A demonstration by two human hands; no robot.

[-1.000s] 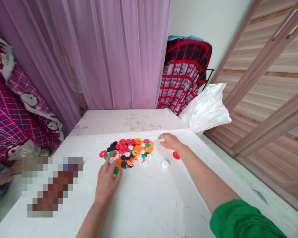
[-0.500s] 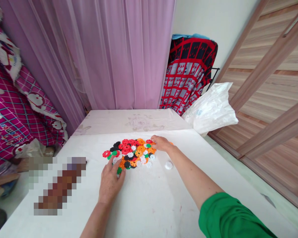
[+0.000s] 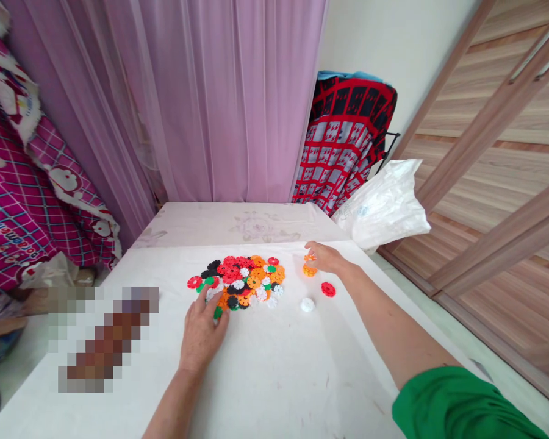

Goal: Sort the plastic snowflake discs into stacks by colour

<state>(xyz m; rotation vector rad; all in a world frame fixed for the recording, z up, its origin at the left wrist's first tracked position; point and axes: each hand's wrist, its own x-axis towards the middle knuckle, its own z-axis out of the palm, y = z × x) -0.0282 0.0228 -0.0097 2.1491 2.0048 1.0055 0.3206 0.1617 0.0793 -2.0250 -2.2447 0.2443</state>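
Note:
A pile of notched plastic snowflake discs (image 3: 231, 271) in red, orange, black, white and green lies on the white-covered table. My left hand (image 3: 204, 329) rests at the near left edge of the pile, fingers apart, its fingertips at green and white discs. Right of the pile, my right hand (image 3: 328, 257) pinches an orange snowflake disc (image 3: 310, 258) just above a small group of orange discs (image 3: 309, 271). Nearer to me lie a red disc group (image 3: 328, 289) and a white disc group (image 3: 307, 304), apart from the pile.
A blurred-out object (image 3: 112, 341) lies on the table's left side. A white plastic bag (image 3: 384, 204) stands off the far right corner. Behind are a purple curtain (image 3: 238, 110) and a red-and-black cloth (image 3: 343, 134); a wooden wardrobe (image 3: 498, 171) stands at right.
My right hand has moved right from the pile's edge to the orange discs, carrying an orange disc. The red discs, earlier behind my arm, now show. My left hand has hardly moved.

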